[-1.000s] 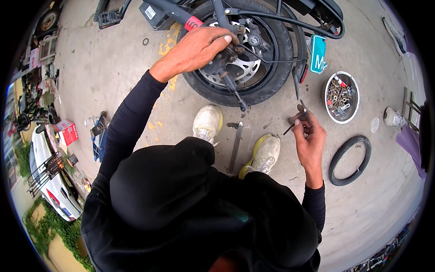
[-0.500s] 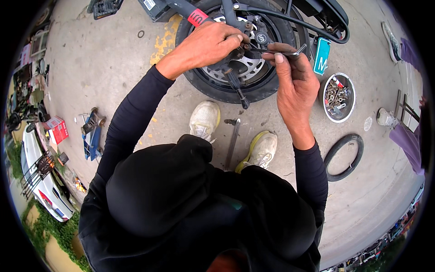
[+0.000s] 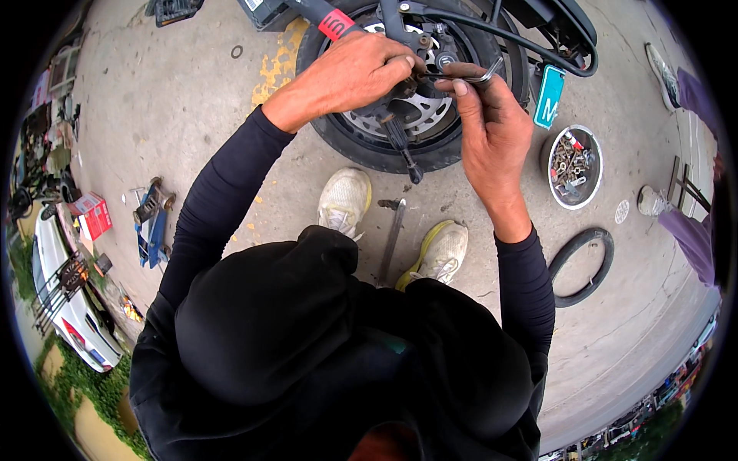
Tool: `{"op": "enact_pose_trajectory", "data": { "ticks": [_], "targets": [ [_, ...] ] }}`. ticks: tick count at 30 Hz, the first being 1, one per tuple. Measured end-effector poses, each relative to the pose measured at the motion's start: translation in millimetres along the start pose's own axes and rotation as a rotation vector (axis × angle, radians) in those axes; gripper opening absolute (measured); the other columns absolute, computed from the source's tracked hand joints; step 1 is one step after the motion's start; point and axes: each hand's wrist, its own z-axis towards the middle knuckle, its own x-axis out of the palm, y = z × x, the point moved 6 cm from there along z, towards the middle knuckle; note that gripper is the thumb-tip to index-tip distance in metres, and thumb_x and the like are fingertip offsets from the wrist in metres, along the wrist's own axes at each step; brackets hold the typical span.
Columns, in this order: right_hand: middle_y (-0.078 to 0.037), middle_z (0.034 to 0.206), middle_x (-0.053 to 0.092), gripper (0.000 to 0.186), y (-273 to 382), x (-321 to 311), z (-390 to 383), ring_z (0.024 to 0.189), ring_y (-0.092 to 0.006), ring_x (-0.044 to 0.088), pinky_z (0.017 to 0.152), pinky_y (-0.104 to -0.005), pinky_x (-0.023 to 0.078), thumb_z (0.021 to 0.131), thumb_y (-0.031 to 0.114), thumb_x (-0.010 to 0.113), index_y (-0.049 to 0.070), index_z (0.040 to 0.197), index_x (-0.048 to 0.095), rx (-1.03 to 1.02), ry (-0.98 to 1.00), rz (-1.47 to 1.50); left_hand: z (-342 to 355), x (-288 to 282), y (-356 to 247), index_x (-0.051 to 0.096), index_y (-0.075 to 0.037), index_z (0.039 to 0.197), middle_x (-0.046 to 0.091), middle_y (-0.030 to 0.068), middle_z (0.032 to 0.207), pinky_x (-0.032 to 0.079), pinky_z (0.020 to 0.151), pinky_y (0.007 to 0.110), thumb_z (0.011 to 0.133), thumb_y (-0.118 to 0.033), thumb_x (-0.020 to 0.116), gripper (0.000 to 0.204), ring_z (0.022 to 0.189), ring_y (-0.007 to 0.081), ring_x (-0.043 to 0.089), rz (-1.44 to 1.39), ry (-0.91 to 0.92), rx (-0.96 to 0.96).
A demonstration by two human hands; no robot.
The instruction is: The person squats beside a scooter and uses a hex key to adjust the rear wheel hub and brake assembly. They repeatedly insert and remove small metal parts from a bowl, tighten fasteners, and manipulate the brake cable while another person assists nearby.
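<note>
A two-wheeler's wheel with a black tyre (image 3: 350,150) and a slotted brake disc (image 3: 421,115) is in front of me. My left hand (image 3: 357,73) reaches across it, fingers closed at a dark, greasy part (image 3: 404,86) beside the disc; its fingertips are partly hidden. My right hand (image 3: 492,127) pinches an L-shaped hex key (image 3: 490,73) between thumb and fingers. The key's bent silver end points up past the fingers, and its long shaft runs left to that dark part. Whether its tip is seated there, I cannot tell. A ribbed black footpeg-like piece (image 3: 400,142) juts toward me below.
A bowl of loose metal parts (image 3: 575,196) stands at the right, near a teal phone-shaped object (image 3: 548,96). Below it lies a black rubber ring (image 3: 565,288). A flat metal bar (image 3: 392,242) is between my shoes. Left is a blue jack-like tool (image 3: 152,230); a person's purple-trousered leg (image 3: 688,238) is far right.
My right hand has shifted slightly left with the hex key, closer to my left hand, and the key's bent end has tilted upward. My left hand stays at the dark part.
</note>
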Motion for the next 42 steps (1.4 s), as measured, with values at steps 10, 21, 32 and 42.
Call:
{"op": "enact_pose_trajectory", "data": {
  "ticks": [10,21,32,42],
  "targets": [
    [-0.011,0.107,0.074,0.023,21.3,10.5,-4.9,0.093,-0.0237,0.074,0.078,-0.0321,0.058,0.095,-0.001,0.067,0.002,0.118,0.067,-0.278,0.165,-0.253,3.1,0.0,2.8,0.076,-0.001,0.107,0.073,0.0196,0.085,0.055,0.075,0.044,0.098,-0.028,0.047,0.041,0.076,0.0363,0.069,-0.005,0.017,0.052],
    [-0.012,0.092,0.065,0.020,45.1,19.1,31.3,0.084,-0.0337,0.070,0.070,-0.0412,0.058,0.090,0.002,0.063,0.004,0.109,0.062,-0.514,0.458,-0.472,1.8,-4.4,-0.1,0.072,0.001,0.102,0.069,0.0224,0.083,0.051,0.075,0.047,0.100,-0.024,0.045,0.036,0.079,0.0413,0.066,-0.076,0.009,-0.025],
    [-0.012,0.098,0.069,0.015,34.9,19.6,39.8,0.088,-0.0330,0.070,0.080,-0.0430,0.057,0.096,0.009,0.068,0.005,0.111,0.067,-0.584,0.519,-0.507,-16.3,-42.5,-32.8,0.070,0.000,0.116,0.072,0.0081,0.098,0.052,0.087,0.035,0.107,-0.028,0.050,0.036,0.092,0.0183,0.066,-0.142,-0.250,0.124],
    [-0.015,0.095,0.071,0.016,39.5,26.1,29.5,0.095,-0.0340,0.073,0.080,-0.0420,0.060,0.087,0.007,0.069,0.004,0.102,0.070,-0.552,0.429,-0.523,-34.3,-43.5,-80.2,0.074,-0.003,0.114,0.073,0.0141,0.077,0.054,0.060,0.031,0.092,-0.014,0.077,0.025,0.065,0.0232,0.071,0.229,-0.203,-0.092]
  ]
}}
